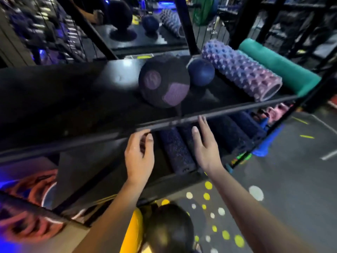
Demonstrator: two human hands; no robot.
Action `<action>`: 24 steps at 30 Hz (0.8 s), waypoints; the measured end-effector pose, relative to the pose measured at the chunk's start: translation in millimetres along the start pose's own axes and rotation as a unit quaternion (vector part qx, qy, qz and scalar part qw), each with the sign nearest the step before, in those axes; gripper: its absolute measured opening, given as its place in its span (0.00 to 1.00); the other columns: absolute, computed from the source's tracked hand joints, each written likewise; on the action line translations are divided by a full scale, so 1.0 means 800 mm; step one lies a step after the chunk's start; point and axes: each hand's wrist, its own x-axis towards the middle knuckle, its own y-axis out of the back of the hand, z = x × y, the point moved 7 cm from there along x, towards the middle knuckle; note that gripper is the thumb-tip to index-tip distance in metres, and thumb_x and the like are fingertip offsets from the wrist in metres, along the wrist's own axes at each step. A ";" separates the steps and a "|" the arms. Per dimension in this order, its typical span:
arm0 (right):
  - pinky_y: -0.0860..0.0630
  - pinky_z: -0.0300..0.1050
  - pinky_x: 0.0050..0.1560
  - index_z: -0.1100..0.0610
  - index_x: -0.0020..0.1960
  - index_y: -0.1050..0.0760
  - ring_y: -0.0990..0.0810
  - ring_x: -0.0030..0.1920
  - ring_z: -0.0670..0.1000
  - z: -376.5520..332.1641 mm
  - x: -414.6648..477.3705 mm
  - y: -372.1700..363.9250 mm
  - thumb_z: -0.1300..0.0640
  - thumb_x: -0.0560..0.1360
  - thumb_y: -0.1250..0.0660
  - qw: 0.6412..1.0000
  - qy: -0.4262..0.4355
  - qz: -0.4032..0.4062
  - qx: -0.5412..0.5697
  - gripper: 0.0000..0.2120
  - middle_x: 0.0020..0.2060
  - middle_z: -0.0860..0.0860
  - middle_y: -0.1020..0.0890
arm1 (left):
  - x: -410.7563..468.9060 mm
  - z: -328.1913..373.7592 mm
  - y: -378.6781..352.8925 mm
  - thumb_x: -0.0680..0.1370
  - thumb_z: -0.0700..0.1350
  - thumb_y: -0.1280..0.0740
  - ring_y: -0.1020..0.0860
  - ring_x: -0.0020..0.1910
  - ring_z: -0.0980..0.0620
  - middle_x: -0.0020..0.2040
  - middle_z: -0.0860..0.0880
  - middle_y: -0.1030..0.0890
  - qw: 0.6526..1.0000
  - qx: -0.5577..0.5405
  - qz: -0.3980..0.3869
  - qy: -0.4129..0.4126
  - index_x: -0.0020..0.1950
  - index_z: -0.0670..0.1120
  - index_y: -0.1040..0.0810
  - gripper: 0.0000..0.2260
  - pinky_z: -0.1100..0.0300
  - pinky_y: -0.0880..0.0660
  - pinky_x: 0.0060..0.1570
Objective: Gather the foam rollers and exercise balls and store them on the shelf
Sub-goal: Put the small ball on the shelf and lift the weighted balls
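While both hands hover empty, balls and rollers crowd the seemingly black shelf.

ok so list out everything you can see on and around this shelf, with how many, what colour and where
large ball: one, black with purple patches, middle of upper shelf
small ball: one, dark blue, right of the large ball
knobbed roller: one, purple, lying right of the small ball
smooth roller: one, teal, far right, beside the knobbed roller
upper shelf: one, black, front rail just above the hands
dark rollers: several, speckled dark blue, side by side on the lower shelf; exact count unclear
floor dots: many, yellow and white, floor below
left hand: one, fingers curled, empty, below the rail
right hand: one, fingers extended, empty, fingertips by the rail
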 end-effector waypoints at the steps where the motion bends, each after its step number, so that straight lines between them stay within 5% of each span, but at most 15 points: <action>1: 0.48 0.37 0.79 0.54 0.80 0.37 0.43 0.79 0.40 -0.007 -0.001 -0.003 0.48 0.85 0.41 1.000 0.013 -0.007 -0.009 0.25 0.80 0.48 0.38 | -0.007 -0.010 0.003 0.84 0.44 0.36 0.21 0.51 0.59 0.51 0.51 0.19 1.000 -0.005 -0.005 0.014 0.59 0.46 0.18 0.08 0.62 0.23 0.52; 6: 0.51 0.19 0.68 0.51 0.81 0.41 0.44 0.79 0.39 -0.042 0.015 -0.025 0.47 0.84 0.40 0.999 0.009 -0.036 0.018 0.28 0.80 0.46 0.40 | -0.031 -0.048 0.014 0.84 0.54 0.38 0.18 0.55 0.49 0.56 0.54 0.19 0.996 -0.001 -0.053 0.076 0.64 0.52 0.21 0.13 0.40 0.20 0.55; 8: 0.50 0.20 0.69 0.50 0.82 0.42 0.44 0.79 0.41 -0.052 0.026 -0.039 0.47 0.83 0.38 0.998 0.025 -0.050 0.018 0.29 0.81 0.47 0.41 | -0.036 -0.042 0.022 0.84 0.54 0.37 0.18 0.55 0.51 0.57 0.55 0.19 0.996 0.005 -0.055 0.072 0.67 0.54 0.21 0.13 0.43 0.20 0.57; 13: 0.46 0.32 0.73 0.46 0.82 0.45 0.45 0.80 0.46 -0.068 0.062 -0.048 0.45 0.83 0.39 0.998 0.018 -0.056 0.008 0.30 0.81 0.49 0.44 | -0.009 0.002 0.016 0.84 0.47 0.35 0.24 0.60 0.68 0.62 0.57 0.20 0.995 0.048 -0.082 0.039 0.75 0.54 0.26 0.18 0.77 0.31 0.52; 18: 0.49 0.30 0.69 0.48 0.81 0.43 0.44 0.80 0.46 -0.065 0.077 -0.031 0.49 0.84 0.39 0.998 -0.002 -0.063 0.016 0.28 0.81 0.48 0.44 | 0.033 0.047 -0.004 0.84 0.45 0.34 0.22 0.56 0.63 0.63 0.64 0.24 0.992 0.044 -0.113 0.018 0.76 0.56 0.28 0.21 0.76 0.28 0.49; 24: 0.47 0.27 0.67 0.49 0.81 0.42 0.42 0.79 0.47 -0.071 0.095 0.002 0.51 0.83 0.37 0.998 0.024 -0.056 -0.004 0.29 0.81 0.50 0.42 | 0.058 0.051 -0.022 0.82 0.45 0.33 0.21 0.59 0.60 0.65 0.56 0.22 0.990 0.068 -0.122 -0.004 0.76 0.56 0.27 0.22 0.69 0.23 0.47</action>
